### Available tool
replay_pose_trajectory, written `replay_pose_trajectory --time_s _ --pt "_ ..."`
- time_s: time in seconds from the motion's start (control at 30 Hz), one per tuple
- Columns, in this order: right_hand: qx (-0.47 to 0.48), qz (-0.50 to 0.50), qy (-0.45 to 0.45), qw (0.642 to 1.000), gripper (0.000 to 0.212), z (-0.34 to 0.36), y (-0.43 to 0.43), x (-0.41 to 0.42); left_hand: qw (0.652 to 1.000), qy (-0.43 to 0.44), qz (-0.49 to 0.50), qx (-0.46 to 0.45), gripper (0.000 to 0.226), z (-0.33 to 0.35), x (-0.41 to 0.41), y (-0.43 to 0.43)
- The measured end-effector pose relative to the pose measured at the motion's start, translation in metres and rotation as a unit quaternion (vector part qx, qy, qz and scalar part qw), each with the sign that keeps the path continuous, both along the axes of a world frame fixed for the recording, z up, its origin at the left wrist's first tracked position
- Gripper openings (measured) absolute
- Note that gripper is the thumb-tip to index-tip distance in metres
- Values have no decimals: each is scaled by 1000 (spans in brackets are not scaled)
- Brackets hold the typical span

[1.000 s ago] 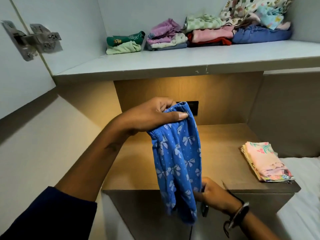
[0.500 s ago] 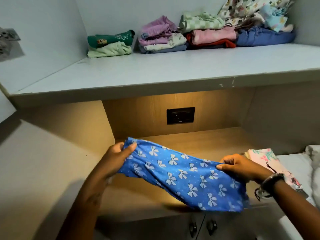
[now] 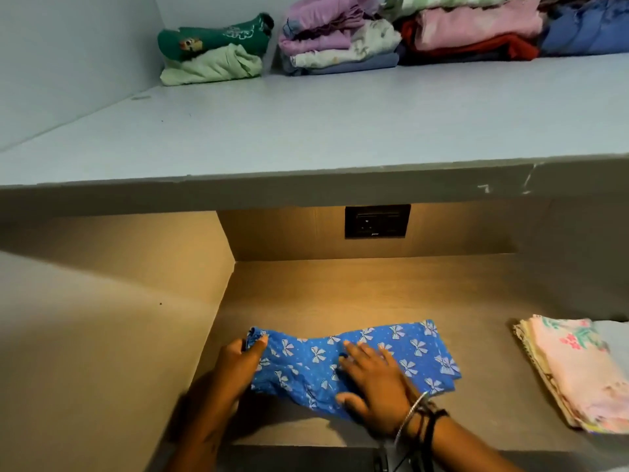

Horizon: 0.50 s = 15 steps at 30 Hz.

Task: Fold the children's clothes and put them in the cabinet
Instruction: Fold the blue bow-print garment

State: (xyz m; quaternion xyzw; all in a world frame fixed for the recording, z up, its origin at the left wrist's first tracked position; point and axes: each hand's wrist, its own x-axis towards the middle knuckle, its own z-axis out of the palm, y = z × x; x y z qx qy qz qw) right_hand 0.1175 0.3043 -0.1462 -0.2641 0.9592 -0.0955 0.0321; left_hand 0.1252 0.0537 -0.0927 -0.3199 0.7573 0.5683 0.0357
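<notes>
Lowered since half a second ago, the blue bow-print garment (image 3: 413,349) now lies on the bench (image 3: 340,291) under the right grip (image 3: 374,383), fingers spread and pressing; the left grip (image 3: 240,361) pinches its end. Bunched cloth between the grips could fold in creased.

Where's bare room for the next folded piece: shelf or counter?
Shelf: whole front bare, plus the corner left of the green stack; back right is packed with stacks. Counter: free strip between blue shorts and socket wall, and a gap between shorts and pink pile.
</notes>
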Motion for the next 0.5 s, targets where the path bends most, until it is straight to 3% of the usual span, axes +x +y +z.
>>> replay_pose_trajectory --time_s 0.17,0.23,0.3,0.37,0.43,0.5 --pt "75 52 -68 994 66 -24 7 3 991 26 -20 -126 29 15 -16 30" --pt "-11 87 -108 990 80 -15 14 -5 984 30 -42 -172 30 21 -21 57" --pt "-133 53 -167 976 93 -8 23 -9 982 23 -87 -167 29 24 -23 88" --pt "-194 -13 -131 972 84 0 37 -13 984 4 -130 -121 42 24 -21 116" --pt "-195 -92 -44 975 54 5 56 -16 981 -23 -149 -122 58 22 -18 129" --pt "-192 -157 81 965 38 7 80 -18 982 -14 -139 -130 48 17 -16 127"
